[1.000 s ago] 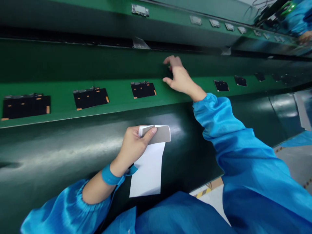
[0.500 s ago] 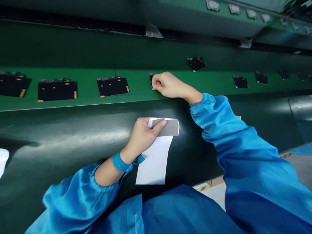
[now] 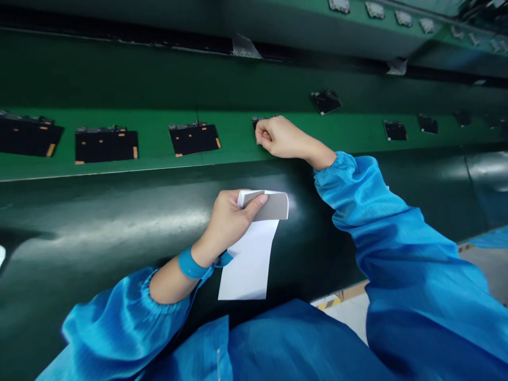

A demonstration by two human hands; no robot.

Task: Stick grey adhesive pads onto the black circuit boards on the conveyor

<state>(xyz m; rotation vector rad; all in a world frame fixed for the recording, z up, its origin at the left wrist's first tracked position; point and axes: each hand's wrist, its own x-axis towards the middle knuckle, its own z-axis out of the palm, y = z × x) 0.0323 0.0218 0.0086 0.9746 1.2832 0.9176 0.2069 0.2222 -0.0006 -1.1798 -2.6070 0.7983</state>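
Observation:
My left hand (image 3: 230,219) grips a folded strip of white paper (image 3: 254,262), the thumb pressing on its grey upper fold (image 3: 275,206). The strip's long white end hangs down toward my lap. A blue wrist strap (image 3: 190,264) circles that wrist. Farther forward, my right hand (image 3: 283,138) is closed, with its fingertips down at a black panel with a circuit board edge (image 3: 254,127) on the green conveyor belt (image 3: 236,145). The hand covers most of that panel, and whatever its fingers pinch is hidden.
Similar black panels with orange patches lie along the belt to the left, the nearest one (image 3: 194,140) beside my right hand. Another panel (image 3: 325,101) rests tilted behind the belt, and several smaller-looking ones (image 3: 395,130) lie rightward. A dark green bench surface (image 3: 138,211) fronts the belt.
The panels on the belt have shifted right, and my right hand has moved right along with the one beneath it. My left hand and the paper strip sit slightly farther left in view.

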